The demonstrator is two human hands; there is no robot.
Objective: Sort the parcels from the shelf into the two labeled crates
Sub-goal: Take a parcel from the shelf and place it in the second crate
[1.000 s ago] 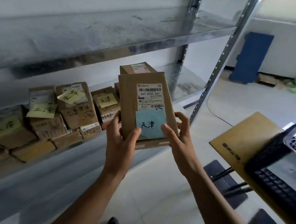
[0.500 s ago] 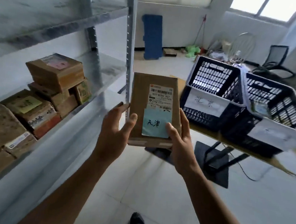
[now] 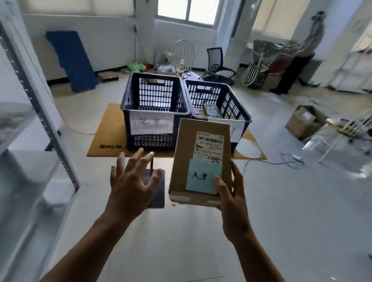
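A: Right hand (image 3: 231,201)?
B: Thumb pressed on the pale blue sticky note (image 3: 201,178), fingers curled behind the flat brown cardboard parcel (image 3: 184,162). It grips the lower right edge and the parcel stands upright.
A: Left hand (image 3: 131,185)?
B: Fingers spread, holding nothing, beside the parcel and apart from it.
A: Beyond the fingertips?
B: Left dark blue plastic crate (image 3: 126,105) and right dark blue plastic crate (image 3: 231,104), side by side. The right one is partly behind the parcel.

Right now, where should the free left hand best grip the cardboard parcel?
Probably its bare lower left edge, from the left: the cardboard parcel is held upright, the right hand pinches its lower right side, and the open left hand hovers beside that edge.
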